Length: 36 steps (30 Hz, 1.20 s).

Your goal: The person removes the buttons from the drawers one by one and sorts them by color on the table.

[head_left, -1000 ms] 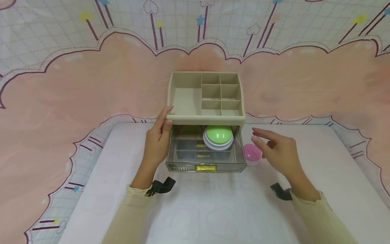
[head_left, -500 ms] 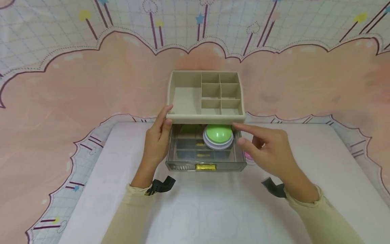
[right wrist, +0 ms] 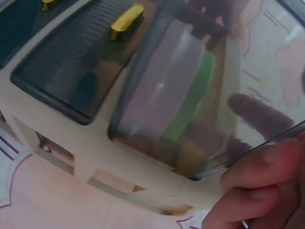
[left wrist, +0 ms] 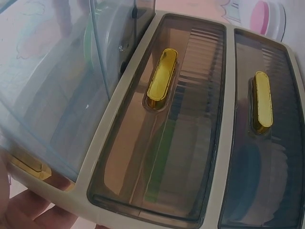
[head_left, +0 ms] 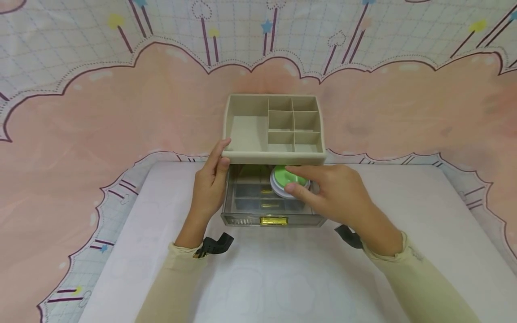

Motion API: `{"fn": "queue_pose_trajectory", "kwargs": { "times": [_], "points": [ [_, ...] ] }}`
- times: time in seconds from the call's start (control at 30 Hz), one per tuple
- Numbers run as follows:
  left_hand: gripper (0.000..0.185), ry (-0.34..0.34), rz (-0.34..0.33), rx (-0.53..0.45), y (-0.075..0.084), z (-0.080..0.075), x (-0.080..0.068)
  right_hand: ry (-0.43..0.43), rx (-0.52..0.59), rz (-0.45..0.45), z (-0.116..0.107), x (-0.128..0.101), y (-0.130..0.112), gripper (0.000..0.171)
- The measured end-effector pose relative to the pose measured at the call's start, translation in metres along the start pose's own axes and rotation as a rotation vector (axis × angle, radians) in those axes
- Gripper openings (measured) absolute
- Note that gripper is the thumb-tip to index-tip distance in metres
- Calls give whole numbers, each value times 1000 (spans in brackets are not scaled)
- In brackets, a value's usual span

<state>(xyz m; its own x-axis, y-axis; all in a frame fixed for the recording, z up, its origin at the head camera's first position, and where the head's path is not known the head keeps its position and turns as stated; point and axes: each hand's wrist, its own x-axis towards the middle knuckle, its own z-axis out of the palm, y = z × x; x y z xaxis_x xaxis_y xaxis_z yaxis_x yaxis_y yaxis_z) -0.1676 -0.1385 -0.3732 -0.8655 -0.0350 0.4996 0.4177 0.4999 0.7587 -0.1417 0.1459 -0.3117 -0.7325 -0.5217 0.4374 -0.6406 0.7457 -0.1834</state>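
- Reaching into the pulled-out top drawer (head_left: 273,211), the right hand (head_left: 331,195) has its thumb and fingers curled onto the green-topped round case (head_left: 287,180), which sits at the drawer's right rear, just under the organizer's overhanging top tray (head_left: 274,157). If the case is lifted steeply, it may knock that overhang, since the gap above it looks tight.
- The grip sits on the near rim only; judged from the head view, a shallow pinch on the domed lid could slip and drop the case back onto the drawer's dividers.
- The left hand (head_left: 210,186) lies with relaxed, straight fingers against the organizer's (head_left: 246,130) left side, thumb at the tray's corner. If that bracing eases, a tug on the case could slide the whole unit on the white worktop (head_left: 282,278).
- The right wrist rests over the drawer's right wall; pressing down there might tip the extended drawer.
- The pink case (left wrist: 261,16) beside the organizer shows only in the left wrist view; a sweeping arm could nudge it.
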Motion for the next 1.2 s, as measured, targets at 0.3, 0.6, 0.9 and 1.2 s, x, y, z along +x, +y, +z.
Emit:
{"fn": "queue_pose_trajectory", "kwargs": {
  "times": [0.3, 0.6, 0.9, 1.2],
  "points": [
    [50, 13, 6, 2, 0, -1, 0, -359, -93, 173, -2, 10, -11, 63],
    [49, 10, 2, -9, 1, 0, 0, -364, -48, 229, 3, 15, -11, 70],
    [45, 18, -1, -8, -1, -1, -1, -292, -34, 164, 3, 12, -14, 69],
    [45, 19, 6, -6, -2, -1, 0, -266, -14, 202, 5, 10, -15, 68]
  ]
}}
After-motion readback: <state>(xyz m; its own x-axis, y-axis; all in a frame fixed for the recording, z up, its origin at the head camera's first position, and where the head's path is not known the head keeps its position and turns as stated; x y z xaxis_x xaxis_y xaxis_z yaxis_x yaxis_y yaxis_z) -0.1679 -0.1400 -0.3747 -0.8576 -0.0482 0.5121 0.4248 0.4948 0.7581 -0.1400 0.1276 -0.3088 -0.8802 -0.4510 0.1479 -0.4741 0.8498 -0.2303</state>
